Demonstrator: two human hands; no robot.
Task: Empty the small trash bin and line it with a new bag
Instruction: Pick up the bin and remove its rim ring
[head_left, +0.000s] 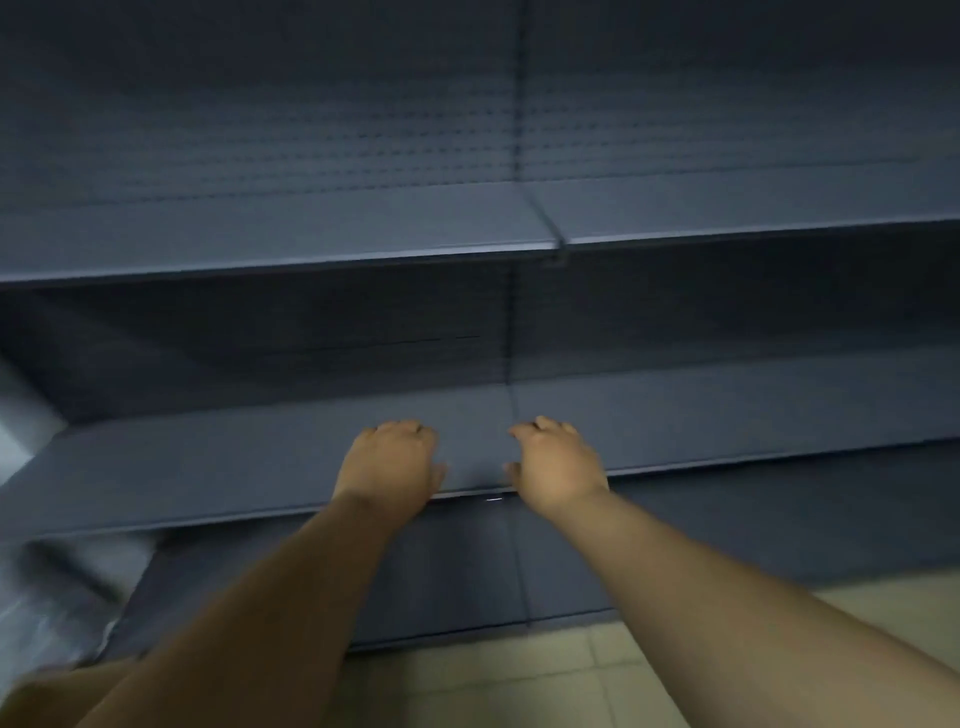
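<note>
Hands (389, 462) (558, 467) empty, over dark shelf (208, 467)

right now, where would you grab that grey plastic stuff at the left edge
It is blurred, so this is a guess: take the crumpled grey plastic with the left hand, coming from the right at its loose folds beside the lower shelf. Both hands hold nothing.
</note>
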